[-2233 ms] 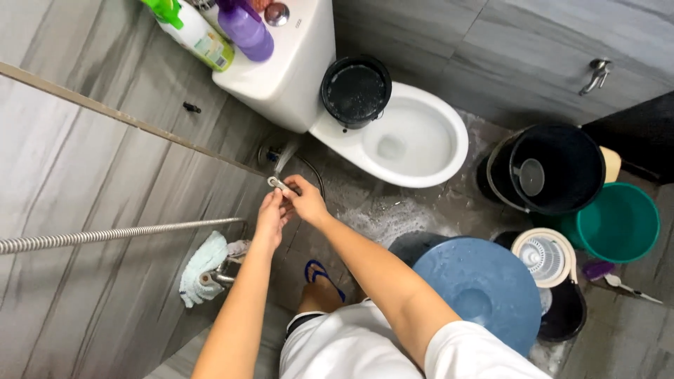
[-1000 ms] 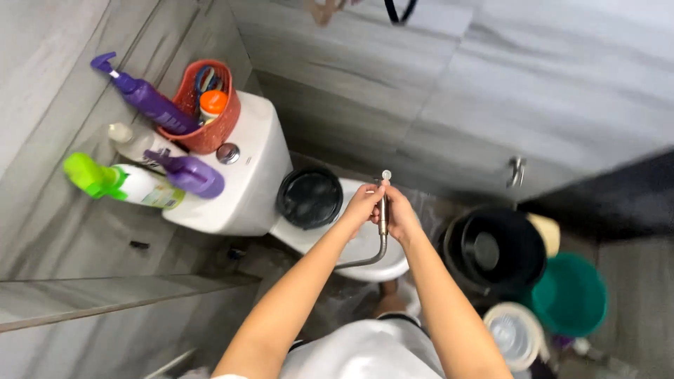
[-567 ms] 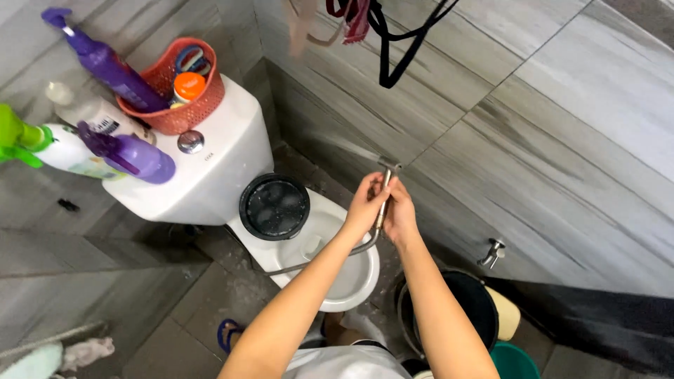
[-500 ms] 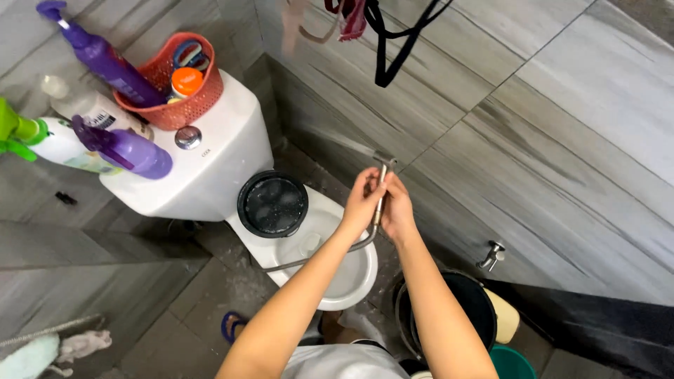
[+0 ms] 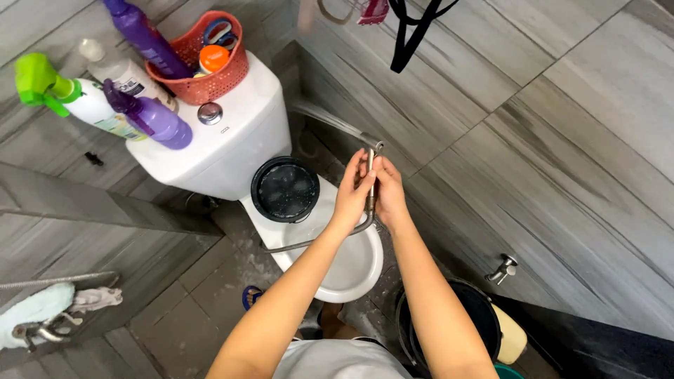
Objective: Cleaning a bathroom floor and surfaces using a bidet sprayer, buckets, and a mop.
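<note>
Both of my hands grip a metal bidet sprayer (image 5: pixel 371 163) held upright above the white toilet bowl (image 5: pixel 349 269). My left hand (image 5: pixel 353 194) wraps its handle from the left and my right hand (image 5: pixel 390 193) from the right. A jet of water (image 5: pixel 319 117) shoots from the sprayer head up and left toward the grey tiled wall corner behind the white cistern (image 5: pixel 226 142). The sprayer's metal hose (image 5: pixel 309 243) curves down and left across the bowl. A black round bucket (image 5: pixel 285 189) sits on the back of the toilet.
On the cistern stand a red basket (image 5: pixel 203 72), purple spray bottles (image 5: pixel 156 118) and a green-capped spray bottle (image 5: pixel 70 95). A black bucket (image 5: pixel 480 317) stands at lower right under a wall tap (image 5: pixel 503 269). A cloth on a holder (image 5: pixel 42 310) hangs at lower left.
My hands rose with the sprayer from the low wall left of the toilet to above the bowl. The view swung up and right, and the jet now hits the corner behind the cistern.
</note>
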